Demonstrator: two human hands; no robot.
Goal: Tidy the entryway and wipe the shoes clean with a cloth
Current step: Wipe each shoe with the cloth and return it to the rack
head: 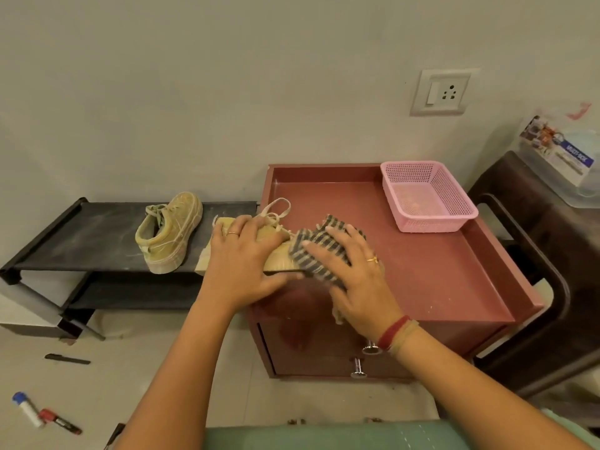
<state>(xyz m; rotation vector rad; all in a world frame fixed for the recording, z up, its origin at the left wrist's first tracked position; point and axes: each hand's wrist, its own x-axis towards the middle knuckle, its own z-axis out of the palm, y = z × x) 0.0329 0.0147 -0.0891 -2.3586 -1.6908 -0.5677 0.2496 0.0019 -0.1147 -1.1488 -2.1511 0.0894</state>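
Head view: tan sneaker (279,258) at left edge of red-brown cabinet top (438,271), lying on its side, laces loose. Left hand (240,254) grips it, fingers over upper, thumb under sole. Right hand (354,277) presses striped cloth (321,251) onto toe, fingers spread flat. Second sneaker (168,232) upright on black shoe rack (97,235), top shelf, right end. Pink basket (431,222) at cabinet top's back right corner.
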